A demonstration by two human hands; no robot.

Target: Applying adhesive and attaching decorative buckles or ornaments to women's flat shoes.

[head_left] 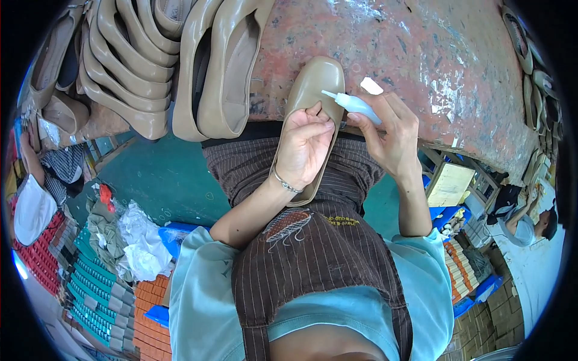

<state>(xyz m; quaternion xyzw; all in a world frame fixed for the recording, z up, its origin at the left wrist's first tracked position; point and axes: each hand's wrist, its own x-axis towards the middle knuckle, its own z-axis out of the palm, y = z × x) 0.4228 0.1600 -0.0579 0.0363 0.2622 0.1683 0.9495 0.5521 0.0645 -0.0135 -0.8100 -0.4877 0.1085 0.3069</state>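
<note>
A glossy beige flat shoe (316, 79) rests with its toe over the table edge and its heel toward my apron. My left hand (303, 147) lies over the shoe's opening, its fingers curled in at the front edge and the thumb across them. A small pale-blue squeeze bottle (356, 104) with a thin white nozzle is gripped in my right hand (392, 127). Its nozzle points left, close over the shoe's upper near the opening; whether it touches cannot be made out. Beside my right fingers is a small white chip (371, 86).
A worn, paint-spotted red table (397, 45) spans the front. Nested beige shoes (129, 66) and an upright pair (226, 78) crowd its left side; more shoes (530, 78) line the far right. Other people (524, 225) sit at both sides. Crates (99, 295) stand lower left.
</note>
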